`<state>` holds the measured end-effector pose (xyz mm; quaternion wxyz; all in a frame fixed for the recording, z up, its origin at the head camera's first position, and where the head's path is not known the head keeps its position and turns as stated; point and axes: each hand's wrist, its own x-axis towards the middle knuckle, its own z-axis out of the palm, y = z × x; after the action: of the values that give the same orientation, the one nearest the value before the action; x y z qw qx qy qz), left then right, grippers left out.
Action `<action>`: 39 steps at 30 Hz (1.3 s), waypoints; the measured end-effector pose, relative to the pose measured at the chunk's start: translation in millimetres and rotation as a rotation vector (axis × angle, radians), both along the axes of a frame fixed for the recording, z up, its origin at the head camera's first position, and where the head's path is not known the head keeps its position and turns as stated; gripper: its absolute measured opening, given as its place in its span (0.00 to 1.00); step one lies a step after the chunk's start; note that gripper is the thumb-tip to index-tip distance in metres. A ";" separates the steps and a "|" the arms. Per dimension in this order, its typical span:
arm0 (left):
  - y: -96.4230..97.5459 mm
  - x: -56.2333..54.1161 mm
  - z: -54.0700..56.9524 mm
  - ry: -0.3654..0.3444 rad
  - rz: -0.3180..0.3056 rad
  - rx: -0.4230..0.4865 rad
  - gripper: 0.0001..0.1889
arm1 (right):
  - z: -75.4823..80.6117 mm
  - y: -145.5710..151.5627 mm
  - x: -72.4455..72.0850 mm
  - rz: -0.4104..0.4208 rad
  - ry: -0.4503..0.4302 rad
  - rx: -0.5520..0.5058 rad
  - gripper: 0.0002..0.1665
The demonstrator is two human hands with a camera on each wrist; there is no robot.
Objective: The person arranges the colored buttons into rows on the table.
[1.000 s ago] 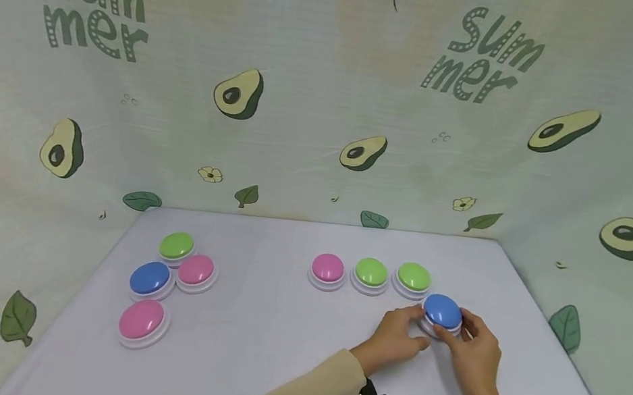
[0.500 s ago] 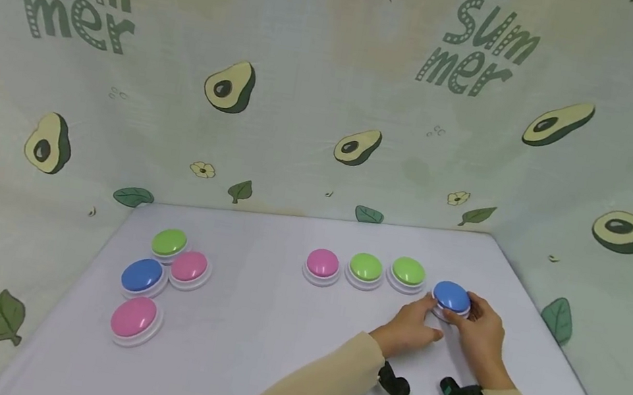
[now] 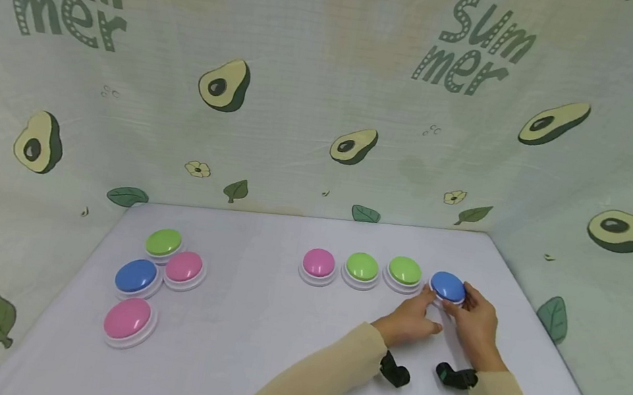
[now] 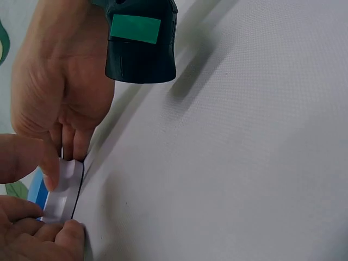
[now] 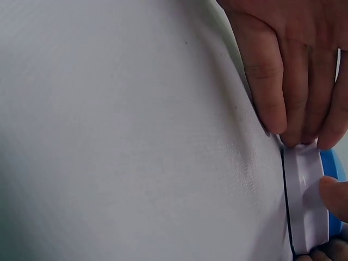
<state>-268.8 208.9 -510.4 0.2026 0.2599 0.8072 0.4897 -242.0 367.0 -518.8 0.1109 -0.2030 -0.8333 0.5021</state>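
Note:
A blue push button (image 3: 448, 286) on a white base stands at the right end of a row on the white table. My right hand (image 3: 473, 322) holds it from the right, thumb on the near side of the base and fingers round the far right edge. From the left, the fingers of my left hand (image 3: 411, 319) touch the base, fairly straight in the right wrist view, while the thumb stands apart. The wrist views show the white base (image 5: 307, 201) between both hands. Left of it in the row are two green buttons (image 3: 404, 270) and a pink button (image 3: 319, 263).
At the table's left side stand several more buttons: a green one (image 3: 164, 242), a blue one (image 3: 135, 276) and two pink ones (image 3: 184, 267). A printed cloth (image 3: 284, 83) hangs behind the white table (image 3: 246, 337). Each wrist carries a black camera (image 3: 395, 371).
Both hands have moved the blue button away from me and rightward relative to the row, so it now lines up beside the right green button. The head view has shifted slightly.

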 end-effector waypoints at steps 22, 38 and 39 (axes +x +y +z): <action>-1.2 -12.1 -1.1 -0.011 0.011 0.020 0.40 | -2.9 -7.3 -14.0 -0.041 0.055 0.066 0.45; -25.1 -14.4 -3.9 0.030 -0.168 -0.010 0.36 | -6.9 -1.6 -12.3 -0.067 0.049 0.204 0.44; -29.0 -13.9 -3.2 0.038 -0.189 -0.021 0.36 | -6.3 -0.9 -11.9 -0.071 0.045 0.212 0.44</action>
<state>-282.7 179.9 -513.5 0.2354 0.3422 0.7878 0.4549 -253.9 366.1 -525.1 0.1680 -0.2082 -0.8714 0.4111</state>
